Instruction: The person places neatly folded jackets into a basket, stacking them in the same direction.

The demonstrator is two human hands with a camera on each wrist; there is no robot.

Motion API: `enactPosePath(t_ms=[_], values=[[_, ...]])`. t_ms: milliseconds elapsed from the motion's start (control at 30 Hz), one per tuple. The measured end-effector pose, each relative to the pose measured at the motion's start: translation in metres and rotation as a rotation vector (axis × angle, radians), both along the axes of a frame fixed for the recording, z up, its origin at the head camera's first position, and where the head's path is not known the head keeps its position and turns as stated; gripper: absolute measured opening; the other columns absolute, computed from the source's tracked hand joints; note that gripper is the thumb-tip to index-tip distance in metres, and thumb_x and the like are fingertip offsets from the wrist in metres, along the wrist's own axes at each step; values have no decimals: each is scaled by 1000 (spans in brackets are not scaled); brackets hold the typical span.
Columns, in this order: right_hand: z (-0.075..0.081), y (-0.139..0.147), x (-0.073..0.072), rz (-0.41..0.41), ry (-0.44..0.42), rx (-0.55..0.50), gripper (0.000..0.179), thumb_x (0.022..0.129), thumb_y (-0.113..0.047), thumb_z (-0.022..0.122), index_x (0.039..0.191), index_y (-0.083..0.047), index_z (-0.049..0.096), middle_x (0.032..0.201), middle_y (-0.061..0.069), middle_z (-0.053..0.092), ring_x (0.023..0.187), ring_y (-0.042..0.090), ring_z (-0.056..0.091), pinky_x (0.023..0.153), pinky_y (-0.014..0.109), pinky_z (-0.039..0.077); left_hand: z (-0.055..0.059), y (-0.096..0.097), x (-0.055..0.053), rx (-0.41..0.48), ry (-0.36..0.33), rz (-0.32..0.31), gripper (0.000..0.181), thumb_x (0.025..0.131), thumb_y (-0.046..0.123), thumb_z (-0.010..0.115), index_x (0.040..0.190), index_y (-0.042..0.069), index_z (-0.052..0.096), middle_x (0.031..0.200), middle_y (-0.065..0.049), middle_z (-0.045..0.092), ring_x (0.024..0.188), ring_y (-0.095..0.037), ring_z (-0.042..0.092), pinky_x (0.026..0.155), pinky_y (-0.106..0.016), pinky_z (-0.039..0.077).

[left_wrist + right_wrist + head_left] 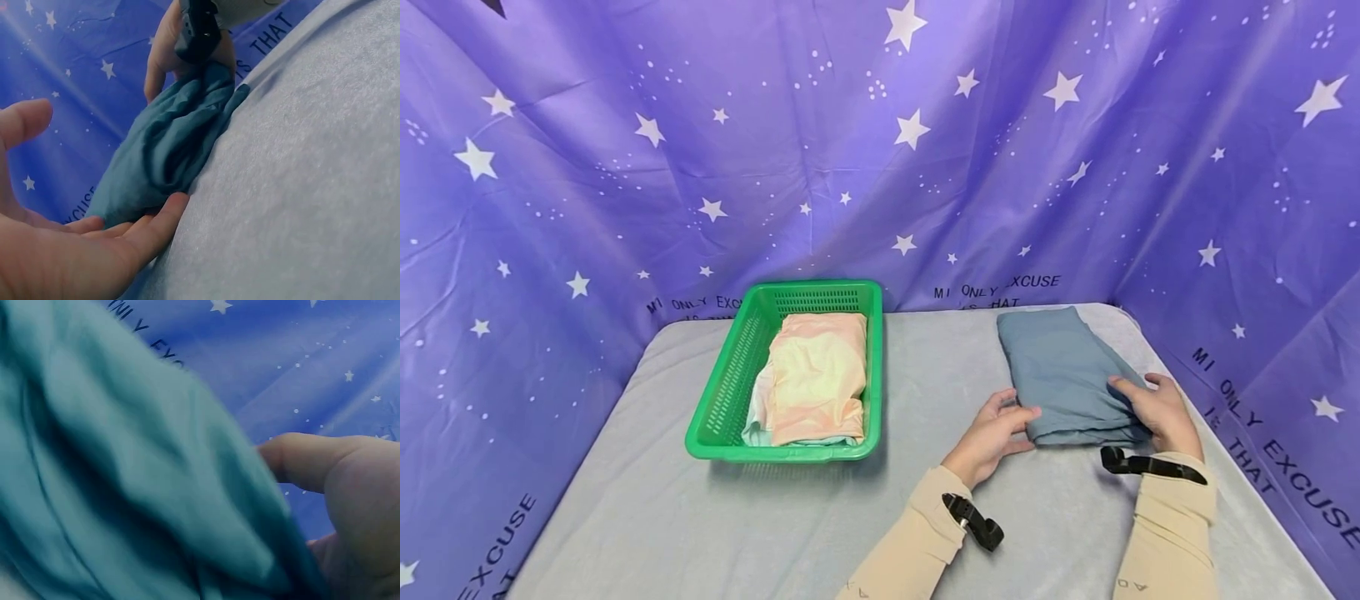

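Observation:
A folded blue-grey piece of clothing point(1060, 375) lies at the right of the table, its layered, crumpled near edge facing me. At its left near corner is my left hand point(996, 437). In the left wrist view the fingers of the left hand point(81, 250) reach along the cloth's lower edge, fairly straight, with the thumb raised apart from it. My right hand point(1165, 417) holds the right side of the clothing, thumb lying over the top. The right wrist view has the thumb of the right hand point(350, 475) against the cloth point(144, 450), which hides most other fingers.
A green plastic basket point(707, 442) stands left of centre, holding folded peach clothing point(820, 375) on top of pale green cloth. A grey cover point(760, 533) spreads over the table. Purple star-printed curtains point(820, 150) enclose the back and sides.

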State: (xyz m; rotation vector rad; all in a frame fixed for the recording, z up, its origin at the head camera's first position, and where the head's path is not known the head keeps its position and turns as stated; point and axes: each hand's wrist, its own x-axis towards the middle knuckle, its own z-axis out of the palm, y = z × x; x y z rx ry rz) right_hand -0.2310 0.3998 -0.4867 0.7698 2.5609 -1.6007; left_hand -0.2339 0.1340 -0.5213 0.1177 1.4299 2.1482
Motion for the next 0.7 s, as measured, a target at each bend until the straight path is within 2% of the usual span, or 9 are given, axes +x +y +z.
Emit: enactPosePath(t_ms=[133, 267, 333, 367, 433, 500, 567, 700], values=[[1, -2, -2, 109, -58, 37, 100, 101, -55, 48, 158, 13, 3, 160, 43, 12, 140, 53, 29, 110, 60, 37, -3, -3, -2, 14, -13, -21, 71, 94, 20, 70, 156, 16, 37, 146, -15, 50, 140, -38, 46, 103, -55, 52], [4, -7, -5, 159, -128, 0, 109, 99, -61, 49, 158, 10, -10, 163, 40, -1, 146, 55, 20, 113, 66, 35, -2, -7, -3, 11, -35, -18, 73, 94, 21, 70, 158, 16, 34, 151, -16, 47, 149, -44, 33, 102, -54, 54], [4, -9, -5, 182, -138, -15, 113, 98, -63, 50, 156, 11, -12, 163, 40, -1, 146, 54, 21, 113, 65, 36, -1, -8, -4, 5, -34, -16, 74, 94, 21, 70, 158, 15, 33, 152, -17, 46, 149, -45, 32, 101, -53, 55], [3, -11, -5, 196, -134, -16, 114, 98, -63, 51, 156, 13, -10, 162, 41, 4, 143, 53, 27, 110, 62, 40, 0, -8, -4, 2, -33, -14, 75, 94, 21, 70, 159, 15, 33, 152, -18, 46, 148, -45, 33, 100, -53, 55], [2, -13, -5, 224, -112, 2, 112, 97, -63, 54, 156, 17, 4, 156, 41, 22, 131, 44, 42, 101, 48, 49, 1, -10, -5, -6, -28, -8, 75, 94, 21, 70, 158, 14, 32, 151, -18, 46, 147, -45, 36, 99, -53, 55], [1, -15, -5, 245, -94, 34, 109, 96, -64, 57, 152, 21, 17, 146, 36, 37, 115, 34, 52, 88, 35, 51, 1, -11, -7, -13, -25, 1, 73, 95, 22, 71, 157, 14, 34, 149, -18, 47, 144, -43, 41, 98, -53, 56], [1, -16, -5, 259, -100, 62, 109, 94, -65, 58, 149, 23, 23, 140, 33, 42, 109, 30, 54, 80, 28, 51, 1, -13, -8, -17, -25, 12, 68, 95, 22, 71, 154, 13, 37, 146, -17, 49, 137, -40, 48, 97, -54, 57], [4, -15, -6, 284, -145, 99, 116, 93, -69, 57, 147, 26, 18, 142, 36, 37, 113, 35, 50, 80, 30, 50, 3, -17, -11, -46, -15, 24, 53, 95, 24, 70, 140, 13, 45, 129, -16, 57, 108, -28, 64, 92, -51, 59]])
